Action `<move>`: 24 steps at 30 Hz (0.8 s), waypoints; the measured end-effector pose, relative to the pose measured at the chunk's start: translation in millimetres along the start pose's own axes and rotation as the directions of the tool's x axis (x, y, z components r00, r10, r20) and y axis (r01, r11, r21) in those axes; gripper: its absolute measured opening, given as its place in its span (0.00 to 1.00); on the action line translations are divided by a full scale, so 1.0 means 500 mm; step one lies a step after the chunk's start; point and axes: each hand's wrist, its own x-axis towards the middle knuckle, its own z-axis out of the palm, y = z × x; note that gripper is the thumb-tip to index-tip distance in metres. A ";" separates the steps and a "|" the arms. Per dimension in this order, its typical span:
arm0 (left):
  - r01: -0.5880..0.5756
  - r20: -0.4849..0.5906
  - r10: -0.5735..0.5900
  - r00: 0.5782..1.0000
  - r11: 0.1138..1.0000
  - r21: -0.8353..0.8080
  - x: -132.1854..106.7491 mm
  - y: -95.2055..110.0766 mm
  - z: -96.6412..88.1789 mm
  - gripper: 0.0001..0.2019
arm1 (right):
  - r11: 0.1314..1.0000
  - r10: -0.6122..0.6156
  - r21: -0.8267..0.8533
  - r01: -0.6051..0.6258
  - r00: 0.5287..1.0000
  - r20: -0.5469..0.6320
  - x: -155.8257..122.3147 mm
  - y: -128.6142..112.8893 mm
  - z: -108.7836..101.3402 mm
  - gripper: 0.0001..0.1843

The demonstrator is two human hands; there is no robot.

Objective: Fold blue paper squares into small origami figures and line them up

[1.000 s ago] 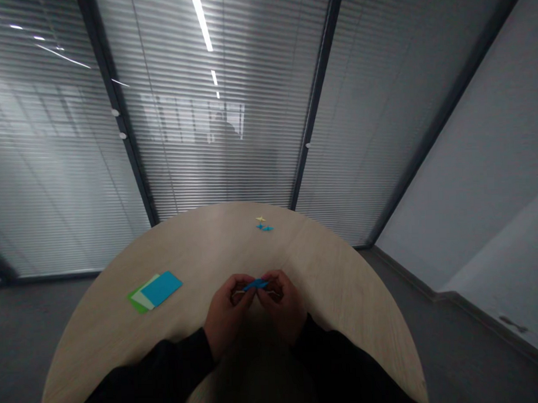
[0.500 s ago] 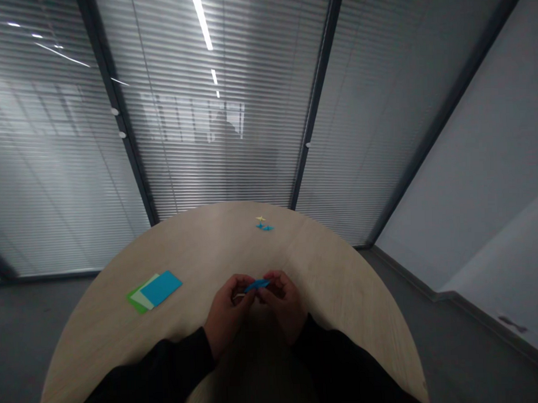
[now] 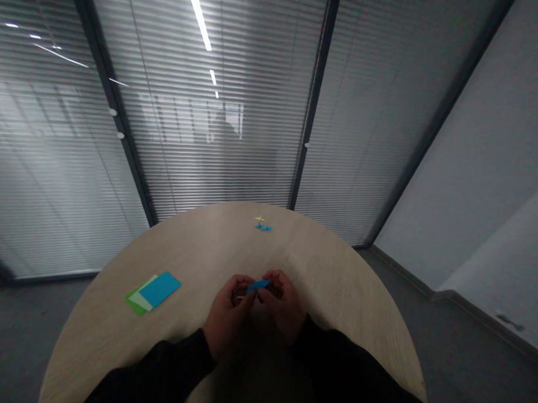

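Both my hands meet over the middle of a round light-wood table (image 3: 343, 293). My left hand (image 3: 226, 314) and my right hand (image 3: 284, 307) are closed in pinches on a small folded blue paper (image 3: 257, 285), held between their fingertips just above the tabletop. Dark sleeves cover both forearms. What shape the paper has is too small to tell.
A stack of blue, pale and green paper sheets (image 3: 153, 291) lies on the table to the left. Small folded paper figures, one yellow (image 3: 259, 219) and blue ones (image 3: 263, 227), sit near the far edge. Glass walls with blinds (image 3: 213, 121) stand behind the table.
The hands and blue paper stay in nearly the same place; the fingers shift slightly on the paper.
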 end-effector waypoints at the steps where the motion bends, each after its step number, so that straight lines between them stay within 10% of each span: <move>1: -0.002 0.004 0.002 1.000 1.000 -0.009 0.000 -0.001 0.000 0.14 | 1.000 -0.015 -0.011 0.015 1.000 0.006 0.000 0.000 0.000 0.14; 24: 0.008 0.035 -0.010 0.999 0.998 0.067 0.001 -0.005 -0.008 0.11 | 0.986 0.156 0.044 -0.161 0.983 0.100 0.003 -0.012 -0.008 0.12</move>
